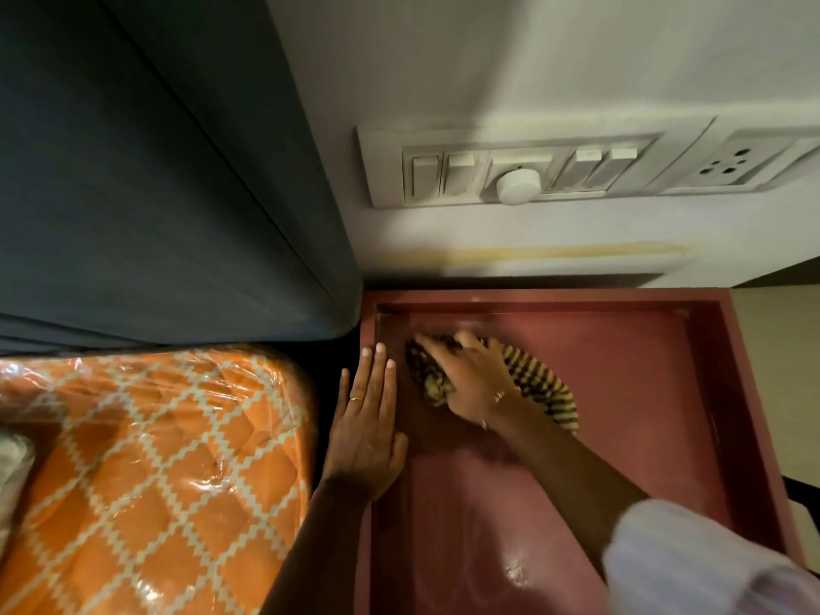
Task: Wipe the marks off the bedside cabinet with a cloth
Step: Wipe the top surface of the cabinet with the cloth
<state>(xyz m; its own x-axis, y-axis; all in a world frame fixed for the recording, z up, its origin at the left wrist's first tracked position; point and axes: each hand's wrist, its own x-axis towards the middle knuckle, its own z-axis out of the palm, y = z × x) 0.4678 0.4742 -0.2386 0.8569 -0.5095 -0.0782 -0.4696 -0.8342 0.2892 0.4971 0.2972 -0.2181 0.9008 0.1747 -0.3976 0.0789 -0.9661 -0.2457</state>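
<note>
The bedside cabinet (pixel 643 375) has a glossy maroon top with a raised rim, and it fills the lower right of the head view. My right hand (pixel 470 379) presses a black-and-yellow striped cloth (pixel 541 388) flat against the top near its back left corner. The cloth bunches under my palm and fans out to the right. My left hand (pixel 368 419) lies flat with fingers together on the cabinet's left rim and holds nothing. A pale smear (pixel 514 570) shows on the top near the front.
A mattress (pixel 146 472) in orange patterned fabric under plastic wrap lies left of the cabinet. A dark grey headboard (pixel 155 170) rises behind it. A white switch panel (pixel 519 170) with a dial and a socket sits on the wall above the cabinet.
</note>
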